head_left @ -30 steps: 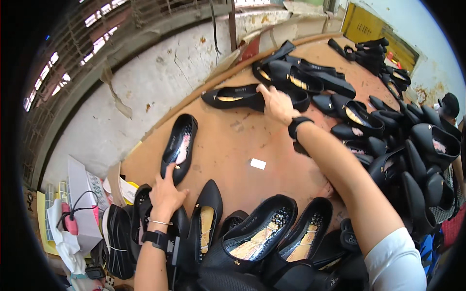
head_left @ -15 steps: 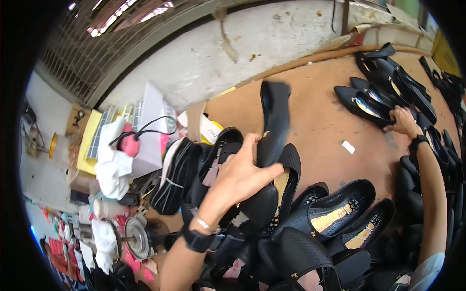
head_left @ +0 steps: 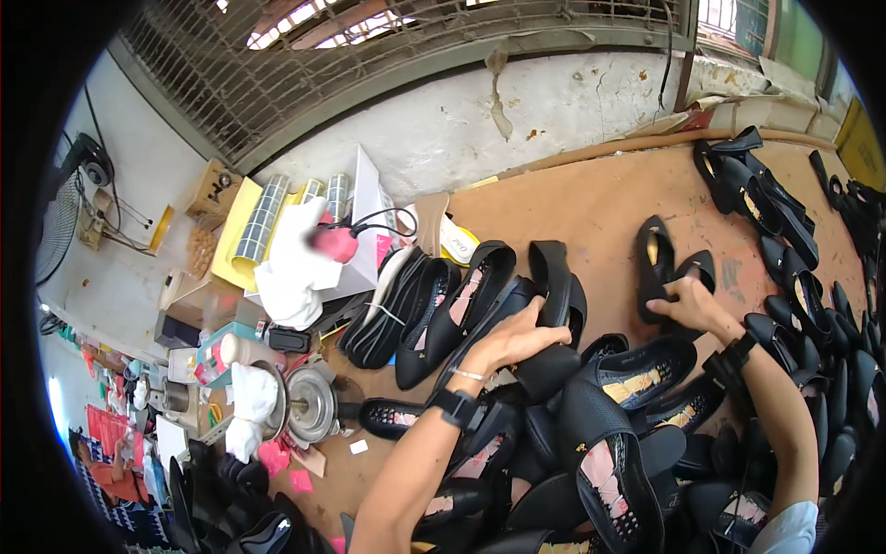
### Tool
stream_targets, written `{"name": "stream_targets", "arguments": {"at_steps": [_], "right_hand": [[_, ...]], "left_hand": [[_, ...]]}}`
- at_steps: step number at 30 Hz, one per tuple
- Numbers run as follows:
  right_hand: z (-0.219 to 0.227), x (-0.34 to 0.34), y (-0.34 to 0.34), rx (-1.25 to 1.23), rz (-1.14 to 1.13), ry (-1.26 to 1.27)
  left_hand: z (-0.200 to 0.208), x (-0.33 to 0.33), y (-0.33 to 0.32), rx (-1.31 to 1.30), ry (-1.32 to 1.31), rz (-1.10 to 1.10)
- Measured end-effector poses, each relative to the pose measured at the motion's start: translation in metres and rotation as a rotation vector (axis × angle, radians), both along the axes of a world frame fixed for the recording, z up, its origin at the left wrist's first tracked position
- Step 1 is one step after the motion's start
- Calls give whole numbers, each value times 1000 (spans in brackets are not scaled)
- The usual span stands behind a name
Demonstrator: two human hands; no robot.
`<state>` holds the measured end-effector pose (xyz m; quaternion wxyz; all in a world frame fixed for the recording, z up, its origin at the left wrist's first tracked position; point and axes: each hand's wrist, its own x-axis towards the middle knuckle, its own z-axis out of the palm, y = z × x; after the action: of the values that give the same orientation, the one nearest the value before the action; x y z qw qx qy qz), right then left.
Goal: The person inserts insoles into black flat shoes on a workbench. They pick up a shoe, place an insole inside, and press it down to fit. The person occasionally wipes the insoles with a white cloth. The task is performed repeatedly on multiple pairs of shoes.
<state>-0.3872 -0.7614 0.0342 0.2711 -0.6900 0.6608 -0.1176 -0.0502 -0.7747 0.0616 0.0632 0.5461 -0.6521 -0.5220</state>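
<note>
My right hand (head_left: 694,307) grips a pair of black pointed flat shoes (head_left: 654,263) just above the brown table, its fingers and thumb closed around them. My left hand (head_left: 517,338) is over the heap of shoes, fingers curled and thumb stretched along a black shoe (head_left: 546,371) whose rounded toe shows below it. Just beyond that hand, another black shoe (head_left: 551,268) stands up on end. Nearer me, a textured black shoe (head_left: 604,420) with a pink patterned insole lies across the pile. Much of the left hand's grip is hidden.
Many black shoes (head_left: 784,286) line the table's right side. To the left are bundled black straps (head_left: 392,309), a white box (head_left: 369,222), a white cloth (head_left: 297,263) and a metal wheel-like machine (head_left: 311,403). A stained white wall (head_left: 572,120) runs behind the table (head_left: 591,198).
My right hand has come leftward from the row at the far right, now carrying the pair of flats. The view has shifted. The upright shoe by my left hand sits lower.
</note>
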Motion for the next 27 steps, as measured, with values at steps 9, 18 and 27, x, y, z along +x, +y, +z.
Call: {"name": "stream_targets", "arguments": {"at_steps": [9,18,27], "right_hand": [[171,101,111,-62,574,-44],[237,128,223,357,814,-300],[193,77,282,326,12,-573]], "left_hand": [[166,54,156,40,-10,-599],[29,114,29,-667,-398,92],[-28,114,7,-217,-472,116]]}}
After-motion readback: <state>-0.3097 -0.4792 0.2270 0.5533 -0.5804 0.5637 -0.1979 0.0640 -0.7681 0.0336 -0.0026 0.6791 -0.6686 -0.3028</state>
